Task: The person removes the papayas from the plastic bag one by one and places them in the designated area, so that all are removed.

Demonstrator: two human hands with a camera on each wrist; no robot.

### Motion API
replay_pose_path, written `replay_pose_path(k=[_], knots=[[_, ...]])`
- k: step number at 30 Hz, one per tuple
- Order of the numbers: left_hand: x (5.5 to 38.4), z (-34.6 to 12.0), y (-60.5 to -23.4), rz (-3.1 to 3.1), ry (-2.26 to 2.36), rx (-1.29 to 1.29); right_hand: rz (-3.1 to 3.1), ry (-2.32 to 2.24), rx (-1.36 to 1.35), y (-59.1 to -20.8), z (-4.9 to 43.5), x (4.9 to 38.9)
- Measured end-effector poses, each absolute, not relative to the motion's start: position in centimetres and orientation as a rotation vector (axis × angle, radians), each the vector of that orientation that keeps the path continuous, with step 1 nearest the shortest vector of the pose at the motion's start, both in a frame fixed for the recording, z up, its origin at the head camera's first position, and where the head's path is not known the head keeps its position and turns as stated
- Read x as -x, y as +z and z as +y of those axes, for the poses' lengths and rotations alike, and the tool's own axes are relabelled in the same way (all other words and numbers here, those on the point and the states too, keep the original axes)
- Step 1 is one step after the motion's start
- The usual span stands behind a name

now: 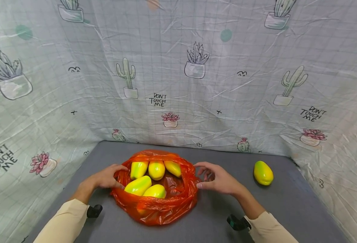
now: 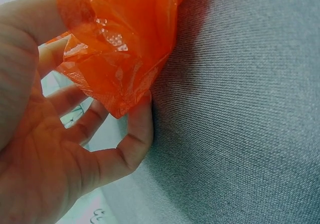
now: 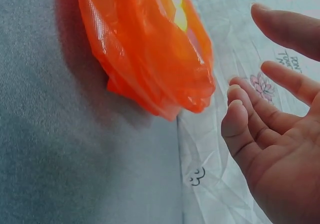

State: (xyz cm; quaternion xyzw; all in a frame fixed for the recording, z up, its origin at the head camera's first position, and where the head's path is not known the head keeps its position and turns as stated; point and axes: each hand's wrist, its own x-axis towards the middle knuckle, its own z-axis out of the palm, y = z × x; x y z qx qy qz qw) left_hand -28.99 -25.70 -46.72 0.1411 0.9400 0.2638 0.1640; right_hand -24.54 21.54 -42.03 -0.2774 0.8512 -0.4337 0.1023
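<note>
An orange plastic bag (image 1: pixel 157 212) lies with its mouth open upward on the grey table, its rim bunched into a ring. Inside are several glossy yellow-green fruits (image 1: pixel 138 185), shaped like mangoes. My left hand (image 1: pixel 107 177) holds the bag's left side, its fingers curled about the plastic (image 2: pixel 117 48). Opposite, my right hand (image 1: pixel 219 179) hovers beside the right rim, fingers loosely bent and nothing in them. The right wrist view shows a gap between that hand and the bag (image 3: pixel 150 53). One more such fruit (image 1: pixel 263 173) lies alone on the table at the right.
The grey tabletop (image 1: pixel 212 222) extends around the bag. A wrinkled sheet (image 1: pixel 172 84) printed with cacti hangs behind the table and along both sides. Each wrist carries a small black device (image 1: pixel 94 211).
</note>
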Motion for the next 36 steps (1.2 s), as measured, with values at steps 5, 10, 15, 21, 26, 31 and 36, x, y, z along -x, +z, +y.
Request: replay_pose_path(k=[5, 10, 15, 21, 26, 31, 36], knots=[[28.9, -25.7, -46.5, 2.685, 0.753, -0.415, 2.516, -1.301, 0.852, -41.8, 20.8, 24.6], [28.9, -25.8, -46.5, 2.694, 0.743, -0.439, 2.524, -1.311, 0.92, -42.0, 19.5, 24.8], [29.0, -25.7, -46.6, 2.692, 0.745, -0.432, 2.538, -1.295, 0.936, -42.0, 18.2, 24.9], [29.0, -25.7, -46.5, 2.695, 0.737, -0.431, 2.503, -1.313, 0.949, -42.1, 16.4, 25.3], [28.9, -25.7, -46.6, 2.695, 0.736, -0.437, 2.5, -1.32, 0.938, -42.6, 14.8, 25.3], [28.9, -25.9, -46.7, 2.702, 0.737, -0.462, 2.534, -1.36, 0.893, -43.6, 13.1, 24.9], [28.8, -25.9, -46.7, 2.706, 0.727, -0.467, 2.56, -1.392, 0.83, -44.5, 11.7, 24.6]])
